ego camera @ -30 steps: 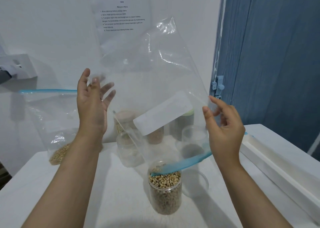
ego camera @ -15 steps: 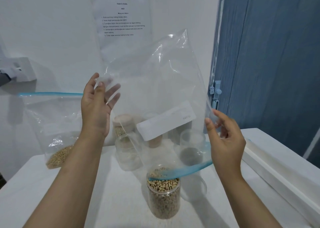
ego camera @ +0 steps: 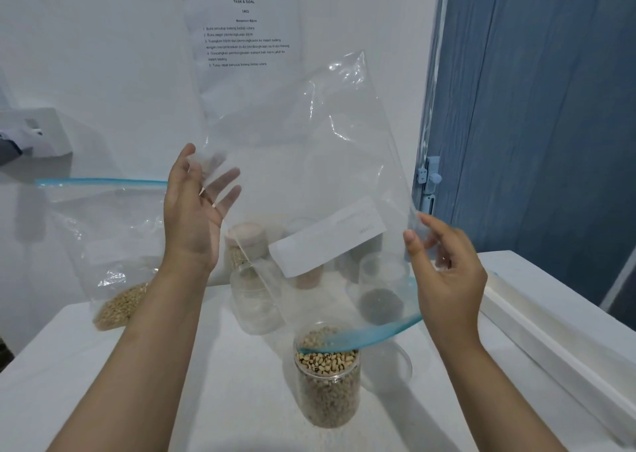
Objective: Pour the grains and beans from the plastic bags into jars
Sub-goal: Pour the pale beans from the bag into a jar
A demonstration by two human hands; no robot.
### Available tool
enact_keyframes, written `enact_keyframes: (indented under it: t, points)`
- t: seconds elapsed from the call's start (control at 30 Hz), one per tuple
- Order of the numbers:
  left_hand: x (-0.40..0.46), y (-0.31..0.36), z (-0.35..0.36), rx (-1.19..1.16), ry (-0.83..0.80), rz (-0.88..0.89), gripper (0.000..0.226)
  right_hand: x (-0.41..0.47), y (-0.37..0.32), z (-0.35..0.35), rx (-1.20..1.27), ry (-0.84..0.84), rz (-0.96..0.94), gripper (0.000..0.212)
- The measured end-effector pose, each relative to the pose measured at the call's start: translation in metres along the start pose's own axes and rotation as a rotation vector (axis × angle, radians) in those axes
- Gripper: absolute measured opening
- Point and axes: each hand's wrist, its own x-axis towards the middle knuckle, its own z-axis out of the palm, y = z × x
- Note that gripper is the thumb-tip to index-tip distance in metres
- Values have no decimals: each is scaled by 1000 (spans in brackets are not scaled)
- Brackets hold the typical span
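The white desk [ego camera: 223,365] carries everything, set against a white wall with a printed sheet [ego camera: 244,35] taped to it and a blue door [ego camera: 537,124] to the right. Above the desk hangs the large clear plastic bag [ego camera: 309,162], upended and empty, its blue zip edge [ego camera: 364,336] dipping to the mouth of the bean jar [ego camera: 327,379], which stands near the front and is filled close to its rim with pale, dark-eyed beans. The left hand [ego camera: 196,210] pinches the bag's upper corner with thumb and forefinger, the other fingers spread loosely behind the film. The right hand [ego camera: 444,272] grips the bag's right edge (fingers curled, thumb in front). At the back left a second zip bag [ego camera: 106,245] leans against the wall with tan grain in its bottom. Behind the bean jar stand an empty clear jar [ego camera: 254,296], a jar with dark seeds [ego camera: 382,286], and two capped jars, blurred through the plastic. A clear lid [ego camera: 392,369] lies just right of the bean jar.
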Motion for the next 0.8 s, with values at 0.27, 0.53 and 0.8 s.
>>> enact_keyframes:
  t: [0.27,0.53,0.8]
  points:
    - [4,3,-4,25,60,17,29,1,-2,3,-9,-9,-8,30]
    - [4,10,0,19,31,29,28,0,-4,3,-6,-8,-37,32]
    - [5,11,-5,66,43,30,15,-1,-5,4,-19,-14,-57,33]
